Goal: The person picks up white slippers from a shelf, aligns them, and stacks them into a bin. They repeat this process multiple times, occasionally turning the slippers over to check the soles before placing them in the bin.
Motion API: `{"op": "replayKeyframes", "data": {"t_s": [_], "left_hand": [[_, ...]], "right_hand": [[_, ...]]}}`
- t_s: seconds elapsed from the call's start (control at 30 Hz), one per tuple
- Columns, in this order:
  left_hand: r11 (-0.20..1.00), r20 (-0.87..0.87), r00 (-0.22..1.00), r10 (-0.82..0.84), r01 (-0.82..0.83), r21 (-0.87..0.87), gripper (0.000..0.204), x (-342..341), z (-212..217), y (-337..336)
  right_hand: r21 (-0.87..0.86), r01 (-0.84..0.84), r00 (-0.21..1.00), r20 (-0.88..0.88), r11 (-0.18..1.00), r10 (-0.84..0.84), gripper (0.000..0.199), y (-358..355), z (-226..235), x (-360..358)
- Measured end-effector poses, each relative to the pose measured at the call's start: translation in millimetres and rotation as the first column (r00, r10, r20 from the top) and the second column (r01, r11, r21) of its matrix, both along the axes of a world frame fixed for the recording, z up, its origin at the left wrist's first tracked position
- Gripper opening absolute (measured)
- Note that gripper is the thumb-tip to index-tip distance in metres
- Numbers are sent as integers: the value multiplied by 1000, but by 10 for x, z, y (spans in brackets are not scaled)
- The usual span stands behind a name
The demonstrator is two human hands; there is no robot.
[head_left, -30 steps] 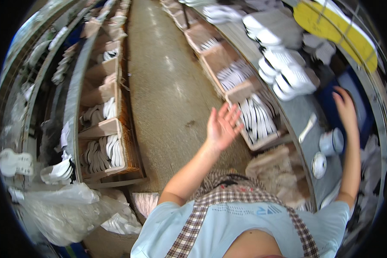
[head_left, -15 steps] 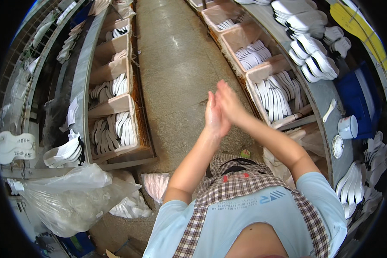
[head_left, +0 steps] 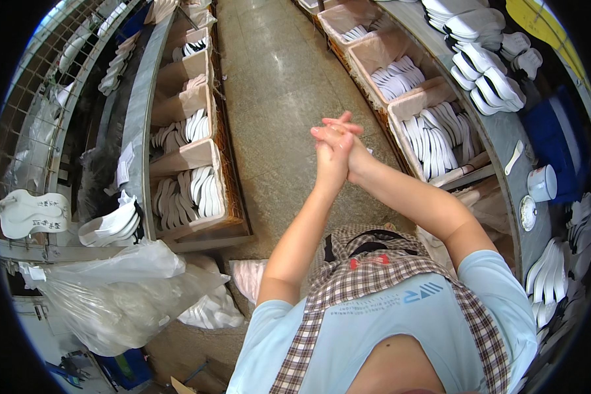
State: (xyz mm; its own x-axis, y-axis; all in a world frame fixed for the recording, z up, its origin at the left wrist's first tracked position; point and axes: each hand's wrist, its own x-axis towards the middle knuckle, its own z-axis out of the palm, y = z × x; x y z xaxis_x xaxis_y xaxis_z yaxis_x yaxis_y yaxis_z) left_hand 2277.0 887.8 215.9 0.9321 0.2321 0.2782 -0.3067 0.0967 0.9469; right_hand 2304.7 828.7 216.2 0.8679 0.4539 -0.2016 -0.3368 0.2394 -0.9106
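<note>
My left hand [head_left: 327,164] and my right hand [head_left: 353,150] are clasped together with the fingers interlaced, held out in front of my chest above the aisle floor [head_left: 276,85]. Neither hand holds an object. The nearest thing is a wooden crate of white shoe soles [head_left: 433,141], just to the right of the hands. A checked apron strap over a light blue shirt fills the lower edge.
More crates of white soles [head_left: 197,190] line the left side of the aisle. The bench on the right carries stacked white soles [head_left: 486,79], a white cup [head_left: 542,182] and a blue container [head_left: 558,144]. A clear plastic bag [head_left: 125,289] of soles lies at lower left.
A second ago my hands were apart, the right one out at the right-hand bench. They came together palm to palm, and now the fingers are interlaced.
</note>
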Motion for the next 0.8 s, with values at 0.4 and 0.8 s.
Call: {"op": "replayKeyframes", "data": {"t_s": [0.4, 0.8], "left_hand": [[315, 39, 878, -476, 212, -925, 52, 91, 175, -232], [924, -96, 995, -17, 53, 380, 19, 231, -352, -873]], "right_hand": [[-177, -541, 748, 346, 822, 566, 48, -764, 388, 381], [143, 232, 971, -83, 962, -222, 23, -939, -114, 247]]}}
